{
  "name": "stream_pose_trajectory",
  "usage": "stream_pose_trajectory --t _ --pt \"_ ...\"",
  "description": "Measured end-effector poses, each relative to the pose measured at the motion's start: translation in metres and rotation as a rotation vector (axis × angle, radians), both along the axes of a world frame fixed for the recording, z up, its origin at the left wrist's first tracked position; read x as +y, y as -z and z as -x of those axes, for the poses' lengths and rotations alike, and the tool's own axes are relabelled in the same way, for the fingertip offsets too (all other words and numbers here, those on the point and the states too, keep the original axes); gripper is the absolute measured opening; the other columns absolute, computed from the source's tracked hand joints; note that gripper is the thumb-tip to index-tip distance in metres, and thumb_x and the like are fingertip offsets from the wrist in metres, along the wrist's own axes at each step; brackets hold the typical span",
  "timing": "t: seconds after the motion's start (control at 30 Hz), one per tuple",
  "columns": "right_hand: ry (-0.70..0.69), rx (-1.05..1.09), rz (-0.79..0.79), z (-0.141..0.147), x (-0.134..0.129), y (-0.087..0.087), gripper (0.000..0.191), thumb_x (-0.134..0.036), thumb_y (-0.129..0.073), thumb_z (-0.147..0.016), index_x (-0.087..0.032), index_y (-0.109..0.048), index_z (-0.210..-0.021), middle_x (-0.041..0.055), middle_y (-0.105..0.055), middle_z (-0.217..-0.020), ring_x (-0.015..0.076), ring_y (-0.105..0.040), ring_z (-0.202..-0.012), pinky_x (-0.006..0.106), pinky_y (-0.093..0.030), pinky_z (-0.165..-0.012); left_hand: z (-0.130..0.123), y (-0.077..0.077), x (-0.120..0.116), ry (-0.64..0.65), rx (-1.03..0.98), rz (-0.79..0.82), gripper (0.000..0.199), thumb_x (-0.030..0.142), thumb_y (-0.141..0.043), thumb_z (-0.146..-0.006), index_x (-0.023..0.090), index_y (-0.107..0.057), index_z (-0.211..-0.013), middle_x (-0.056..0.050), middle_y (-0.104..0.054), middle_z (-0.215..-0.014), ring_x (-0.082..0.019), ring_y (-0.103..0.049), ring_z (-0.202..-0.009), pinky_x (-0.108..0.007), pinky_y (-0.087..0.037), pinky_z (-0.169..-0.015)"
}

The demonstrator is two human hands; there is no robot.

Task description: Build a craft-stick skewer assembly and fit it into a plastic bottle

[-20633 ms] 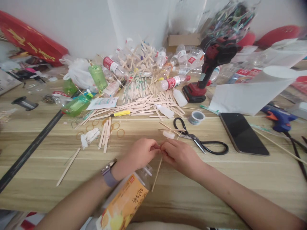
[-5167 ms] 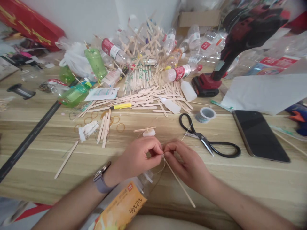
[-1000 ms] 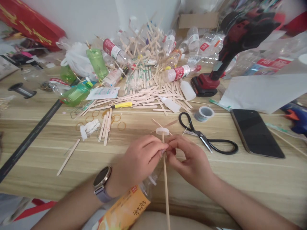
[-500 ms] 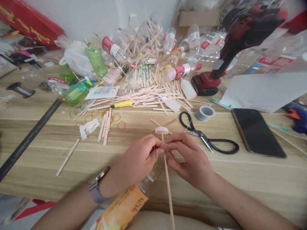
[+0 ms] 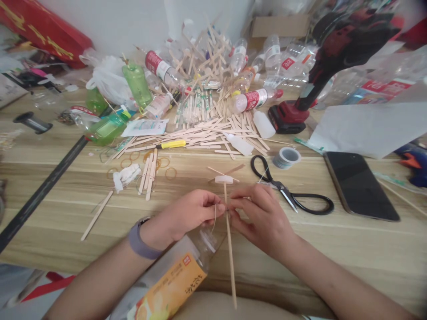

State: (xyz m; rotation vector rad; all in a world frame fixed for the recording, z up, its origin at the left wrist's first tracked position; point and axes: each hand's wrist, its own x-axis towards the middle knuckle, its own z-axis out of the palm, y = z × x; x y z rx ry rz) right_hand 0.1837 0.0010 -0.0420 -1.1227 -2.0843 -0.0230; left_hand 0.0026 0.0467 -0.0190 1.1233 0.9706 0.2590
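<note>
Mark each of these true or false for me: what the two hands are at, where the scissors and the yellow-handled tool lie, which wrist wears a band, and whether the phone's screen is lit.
1. The left hand and right hand meet at a long, thin, pale wooden stick. True.
2. The black-handled metal scissors lie left of the large dark phone. True.
3. The slim yellow-handled tool is in the right hand. False: it lies by the heap of flat wooden sticks.
4. The purple-grey wristband is on the right wrist. False: it is on the left.
5. The phone's screen is brightly lit. False: it is dark.
</note>
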Motion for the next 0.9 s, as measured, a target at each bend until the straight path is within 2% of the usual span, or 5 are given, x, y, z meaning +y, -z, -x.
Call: stream_pose_trajectory --t 0.17,0.33,0.6,0.77,0.9 --pt "0.024 0.146 0.104 0.0005 -0.0011 -0.0054 0.010 -0.011 -0.058 -0.086 -0.021 -0.060 -0.089 0.0055 -0.065 -0.089 0.0185 -0.062 -0.086 0.033 -0.046 -0.075 -0.0031 0.0046 0.0015 -0.064 -0.076 0.061 0.033 0.045 -0.071 -0.071 0.016 -0.056 -0.068 0.005 -0.047 -0.058 -0.007 -0.039 -0.051 -0.021 -0.029 -0.049" --pt "0.015 0.119 0.066 0.0014 -0.0043 -0.0085 0.006 -0.017 -0.061 -0.085 -0.020 -0.061 -0.090 0.0056 -0.066 -0.088 0.0190 -0.061 -0.083 0.035 -0.046 -0.076 -0.0039 0.0078 0.0017 -0.100 -0.082 0.059 0.042 0.053 -0.073 -0.066 0.014 -0.057 -0.068 0.005 -0.046 -0.058 -0.008 -0.038 -0.053 -0.022 -0.029 -0.052" --pt "-0.016 0.113 0.125 0.0011 -0.0039 -0.0039 0.011 -0.009 -0.053 -0.088 -0.020 -0.054 -0.089 0.0052 -0.063 -0.086 0.0187 -0.059 -0.085 0.034 -0.045 -0.076 -0.0043 0.0040 0.0000 -0.111 -0.098 0.064 0.034 0.045 -0.072 -0.070 0.014 -0.058 -0.072 0.005 -0.047 -0.062 -0.007 -0.037 -0.054 -0.022 -0.027 -0.052" --pt "-0.026 0.327 0.355 -0.0030 -0.0042 -0.0069 0.012 -0.012 -0.045 -0.091 -0.021 -0.048 -0.084 0.0054 -0.058 -0.086 0.0178 -0.056 -0.084 0.031 -0.045 -0.073 -0.0055 0.0031 -0.0005 -0.137 -0.082 -0.153 0.022 0.036 -0.062 -0.081 0.015 -0.057 -0.074 0.005 -0.045 -0.063 -0.009 -0.036 -0.059 -0.022 -0.028 -0.056" --pt "-0.102 0.689 0.709 0.0012 -0.0047 -0.0063 0.016 -0.025 -0.042 -0.095 -0.021 -0.049 -0.082 0.0003 -0.052 -0.074 0.0133 -0.048 -0.064 0.027 -0.039 -0.058 -0.0069 0.0029 -0.0010 -0.052 -0.047 -0.242 0.021 0.034 -0.055 -0.086 0.016 -0.055 -0.077 0.006 -0.042 -0.064 -0.010 -0.035 -0.061 -0.023 -0.029 -0.057"
